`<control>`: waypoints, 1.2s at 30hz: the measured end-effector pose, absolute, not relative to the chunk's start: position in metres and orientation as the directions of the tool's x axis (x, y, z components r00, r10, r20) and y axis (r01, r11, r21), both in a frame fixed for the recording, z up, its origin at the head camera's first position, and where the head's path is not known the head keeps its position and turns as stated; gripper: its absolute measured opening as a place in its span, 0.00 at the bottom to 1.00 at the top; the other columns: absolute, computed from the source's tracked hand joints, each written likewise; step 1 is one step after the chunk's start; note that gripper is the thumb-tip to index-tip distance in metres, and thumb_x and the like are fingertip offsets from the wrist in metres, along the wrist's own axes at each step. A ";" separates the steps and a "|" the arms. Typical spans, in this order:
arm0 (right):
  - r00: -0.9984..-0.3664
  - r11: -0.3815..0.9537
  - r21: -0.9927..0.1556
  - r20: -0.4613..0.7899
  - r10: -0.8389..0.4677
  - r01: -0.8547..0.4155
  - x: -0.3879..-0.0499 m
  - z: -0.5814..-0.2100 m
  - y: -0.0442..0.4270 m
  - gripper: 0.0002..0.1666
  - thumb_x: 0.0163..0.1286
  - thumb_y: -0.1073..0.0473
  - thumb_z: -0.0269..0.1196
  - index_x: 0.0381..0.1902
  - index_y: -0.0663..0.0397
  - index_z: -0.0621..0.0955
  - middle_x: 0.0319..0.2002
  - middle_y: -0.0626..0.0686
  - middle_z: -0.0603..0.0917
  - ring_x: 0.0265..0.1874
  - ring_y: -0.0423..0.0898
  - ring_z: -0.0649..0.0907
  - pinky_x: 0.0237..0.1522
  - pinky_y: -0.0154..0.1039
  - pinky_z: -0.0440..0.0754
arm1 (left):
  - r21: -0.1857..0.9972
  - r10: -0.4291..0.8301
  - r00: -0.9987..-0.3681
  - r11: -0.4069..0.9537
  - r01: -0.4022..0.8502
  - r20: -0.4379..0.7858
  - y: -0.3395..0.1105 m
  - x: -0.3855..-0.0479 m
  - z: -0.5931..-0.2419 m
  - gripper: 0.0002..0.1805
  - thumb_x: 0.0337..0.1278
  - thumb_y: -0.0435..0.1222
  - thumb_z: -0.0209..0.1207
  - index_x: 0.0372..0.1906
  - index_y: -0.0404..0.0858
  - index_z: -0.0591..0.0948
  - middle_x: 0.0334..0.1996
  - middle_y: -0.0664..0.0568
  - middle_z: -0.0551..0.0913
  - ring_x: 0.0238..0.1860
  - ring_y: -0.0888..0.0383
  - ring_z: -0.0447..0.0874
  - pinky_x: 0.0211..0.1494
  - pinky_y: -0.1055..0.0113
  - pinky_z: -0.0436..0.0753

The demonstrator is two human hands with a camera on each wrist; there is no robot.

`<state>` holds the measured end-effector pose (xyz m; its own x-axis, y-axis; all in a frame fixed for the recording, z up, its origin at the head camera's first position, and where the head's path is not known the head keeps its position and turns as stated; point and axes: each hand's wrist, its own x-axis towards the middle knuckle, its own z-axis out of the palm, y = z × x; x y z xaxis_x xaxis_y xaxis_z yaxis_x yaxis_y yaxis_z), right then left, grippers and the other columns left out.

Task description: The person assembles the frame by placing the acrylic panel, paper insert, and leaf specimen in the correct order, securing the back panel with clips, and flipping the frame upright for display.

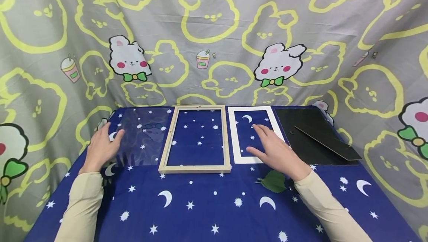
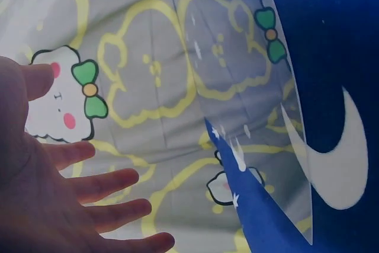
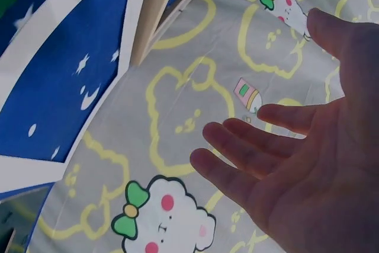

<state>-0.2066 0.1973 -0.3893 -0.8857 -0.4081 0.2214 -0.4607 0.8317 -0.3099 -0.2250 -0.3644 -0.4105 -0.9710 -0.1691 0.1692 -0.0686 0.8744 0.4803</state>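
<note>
Head view, clear sheet (image 1: 143, 138): expected to be thin, light, slick and easily smudged; best lifted by opposite edges.
Wooden frame (image 1: 194, 168): likely light but rigid; side rails best gripped at 3 and 9 o'clock.
White mat (image 1: 235, 138): probably thin card, creasable; to be pinched at an outer edge.
Black backing board (image 1: 317, 152): presumably stiff; edges to be used, not the strut (image 1: 336, 145).
Tabletop (image 1: 187, 212) row, 9 to 3 o'clock: sheet, frame, mat, board laid out apart.
Left hand (image 1: 101, 147): open, nothing held; placed at the sheet's 9 o'clock edge, contact cannot be told.
Right hand (image 1: 277, 152): open, nothing held; poised at the mat's 4 o'clock side. Frame found at its 9, board at its 2, leaf (image 1: 274, 181) at its 6.
Left wrist view: hand seen at 8 o'clock, fingers spread; sheet's glossy face crossed by printed reflections, edge at 3.
Right wrist view: hand seen at 4 o'clock, fingers apart, nothing gripped; mat at 10, frame rail at 11.
</note>
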 end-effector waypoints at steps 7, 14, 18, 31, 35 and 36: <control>-0.871 0.836 -0.256 0.225 -0.437 -0.486 -0.209 -0.387 0.180 0.50 0.70 0.39 0.67 0.77 0.64 0.64 0.70 0.67 0.71 0.68 0.64 0.73 0.69 0.60 0.72 | 0.472 -0.188 -0.974 0.875 -0.108 0.126 -0.371 -0.225 -0.416 0.48 0.76 0.61 0.39 0.80 0.26 0.47 0.73 0.18 0.51 0.71 0.18 0.50 0.63 0.21 0.55; -0.885 0.836 -0.293 0.135 -0.445 -0.465 -0.206 -0.385 0.162 0.51 0.71 0.37 0.65 0.79 0.60 0.61 0.73 0.65 0.69 0.72 0.64 0.71 0.69 0.60 0.71 | 0.443 -0.184 -0.977 0.889 -0.117 0.111 -0.374 -0.224 -0.417 0.47 0.76 0.59 0.42 0.77 0.22 0.52 0.70 0.16 0.56 0.69 0.18 0.54 0.62 0.22 0.58; -0.881 0.830 -0.298 0.114 -0.459 -0.471 -0.206 -0.389 0.158 0.51 0.71 0.36 0.64 0.79 0.60 0.61 0.72 0.65 0.70 0.69 0.63 0.74 0.68 0.60 0.73 | 0.426 -0.183 -0.978 0.896 -0.126 0.095 -0.376 -0.222 -0.419 0.47 0.76 0.58 0.44 0.76 0.20 0.54 0.68 0.15 0.58 0.66 0.17 0.56 0.62 0.23 0.60; -0.882 0.826 -0.325 0.064 -0.467 -0.461 -0.211 -0.401 0.151 0.51 0.70 0.39 0.66 0.78 0.62 0.61 0.71 0.67 0.71 0.66 0.63 0.77 0.66 0.58 0.76 | 0.413 -0.154 -0.988 0.901 -0.132 0.019 -0.381 -0.224 -0.430 0.44 0.75 0.50 0.52 0.72 0.16 0.54 0.62 0.10 0.59 0.61 0.14 0.60 0.62 0.26 0.64; -0.871 0.815 -0.324 0.065 -0.487 -0.480 -0.210 -0.407 0.147 0.54 0.68 0.37 0.67 0.79 0.62 0.61 0.70 0.66 0.72 0.64 0.62 0.79 0.64 0.57 0.77 | 0.411 -0.158 -0.987 0.898 -0.156 -0.031 -0.383 -0.223 -0.431 0.45 0.75 0.50 0.51 0.73 0.15 0.51 0.63 0.10 0.57 0.62 0.14 0.58 0.63 0.26 0.63; -0.869 0.812 -0.326 0.065 -0.491 -0.484 -0.210 -0.408 0.147 0.55 0.68 0.36 0.68 0.79 0.62 0.61 0.70 0.67 0.72 0.64 0.62 0.79 0.64 0.57 0.77 | 0.411 -0.157 -0.987 0.897 -0.160 -0.043 -0.383 -0.223 -0.430 0.45 0.75 0.50 0.51 0.73 0.15 0.51 0.64 0.10 0.56 0.62 0.14 0.58 0.63 0.26 0.63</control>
<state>-0.2097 0.1467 -0.4084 -0.8687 -0.4911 0.0652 -0.4836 0.8123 -0.3260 -0.2228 -0.3831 -0.4304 -0.9868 -0.1565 -0.0427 -0.1601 0.8974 0.4111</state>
